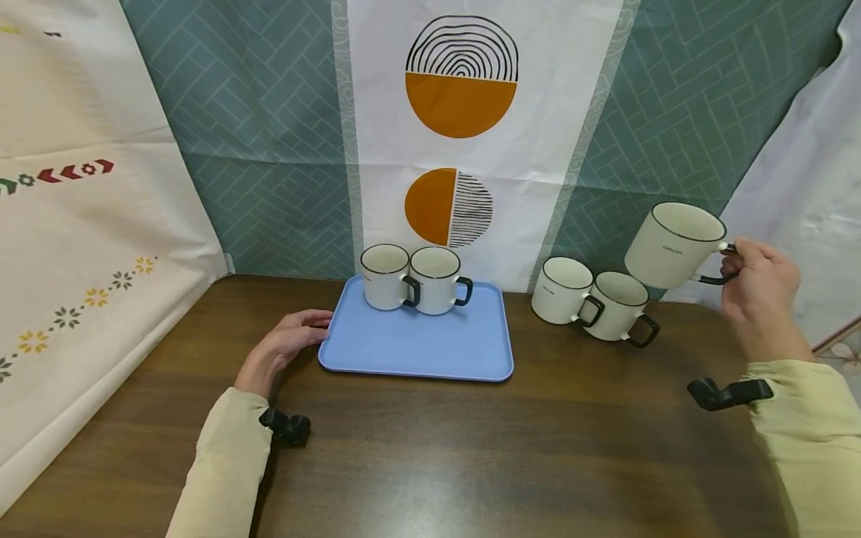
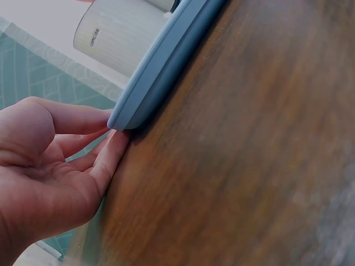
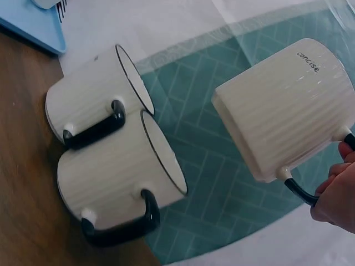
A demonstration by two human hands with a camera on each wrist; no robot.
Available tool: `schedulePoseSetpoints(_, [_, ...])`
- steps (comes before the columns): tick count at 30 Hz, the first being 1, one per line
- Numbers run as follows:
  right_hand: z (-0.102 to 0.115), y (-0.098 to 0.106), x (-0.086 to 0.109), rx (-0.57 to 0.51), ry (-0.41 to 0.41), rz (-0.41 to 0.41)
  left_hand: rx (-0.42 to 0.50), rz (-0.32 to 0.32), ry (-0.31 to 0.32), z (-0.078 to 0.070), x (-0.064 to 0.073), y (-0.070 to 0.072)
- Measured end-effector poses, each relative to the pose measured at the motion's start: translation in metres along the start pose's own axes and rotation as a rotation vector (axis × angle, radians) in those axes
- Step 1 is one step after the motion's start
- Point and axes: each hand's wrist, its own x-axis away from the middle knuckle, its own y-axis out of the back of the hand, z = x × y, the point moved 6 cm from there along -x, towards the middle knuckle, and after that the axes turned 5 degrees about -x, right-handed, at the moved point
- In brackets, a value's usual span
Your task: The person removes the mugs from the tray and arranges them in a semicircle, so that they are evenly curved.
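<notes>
My right hand (image 1: 763, 288) grips the black handle of a white mug (image 1: 675, 245) and holds it in the air at the right. The mug has a dark rim and small lettering; in the right wrist view its wall reads "concise". Below and left of it, two like mugs, one (image 1: 563, 291) beside the other (image 1: 615, 306), stand close together on the table. At the left, my left hand (image 1: 296, 340) pinches the edge of a blue tray (image 1: 417, 351) between thumb and fingers. Two more white mugs, one (image 1: 385, 278) left of the other (image 1: 435, 282), stand upright at the tray's back.
The brown wooden table (image 1: 471, 456) runs up to a green and white patterned cloth (image 1: 269, 172) hanging behind. A pale printed cloth (image 1: 87, 261) borders the left side, and white fabric (image 1: 794, 187) hangs at the right.
</notes>
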Motion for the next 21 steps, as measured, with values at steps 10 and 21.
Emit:
schedulePoseSetpoints(10, [0.015,0.04,-0.006,0.028,0.065,-0.176,-0.007,-0.005,0.0,-0.002,0.002,0.001])
schedulePoseSetpoints(21, [0.01,0.083,-0.005,0.017,0.014,-0.244,0.001,0.002,-0.001,-0.004,-0.001,0.003])
